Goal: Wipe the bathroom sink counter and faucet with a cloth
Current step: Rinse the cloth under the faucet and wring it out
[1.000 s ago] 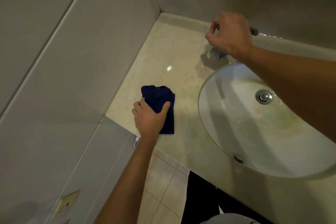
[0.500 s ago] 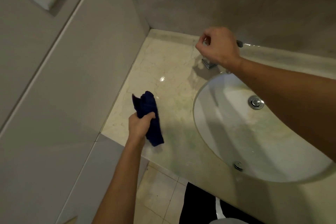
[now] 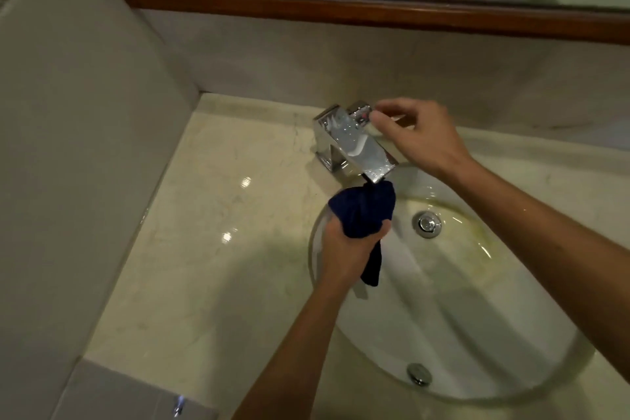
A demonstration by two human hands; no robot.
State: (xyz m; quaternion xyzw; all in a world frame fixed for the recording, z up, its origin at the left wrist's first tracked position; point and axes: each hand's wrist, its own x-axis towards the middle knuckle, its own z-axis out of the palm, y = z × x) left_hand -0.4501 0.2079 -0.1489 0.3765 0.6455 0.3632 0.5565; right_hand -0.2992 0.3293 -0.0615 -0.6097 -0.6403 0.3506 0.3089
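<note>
Left hand [image 3: 344, 249] wrapped round a bunched dark blue cloth [image 3: 363, 211], fingers [image 3: 383, 227] curled tight about its middle, one tail of fabric hanging down into the sink [image 3: 477, 317]. Cloth held just under the spout end of the chrome faucet [image 3: 354, 147], touching it or very nearly; hard to tell which. Right hand [image 3: 422, 136] up at the faucet lever, thumb and forefinger narrowed to a pinch on or right at the handle, other fingers loosely curled behind. No stream of water plainly visible; droplets and streaks glinting along the flat top of the spout. Pale marble table [image 3: 221, 249] to the left bare and glossy, with ceiling lights reflected in it. Drain plug [image 3: 426, 223] sitting in the bowl just right of the cloth. Wood-framed mirror [image 3: 341, 7] above, showing a reflected hand.

Probably a wetting or rinsing step before wiping proper, so most of the job yet to do.

Risks from here: lever pushed too far, giving a hard flat sheet of water off that wide spout, splashing over the rim onto the table and forearms. Cloth soaked rather than damp, then dripping across the marble and leaving streaks instead of lifting them. Hanging tail dragging through the yellowish staining in the bowl and carrying it onto chrome. Wet pinch slipping off the small handle. Lever left cracked open, with water running on unnoticed
</note>
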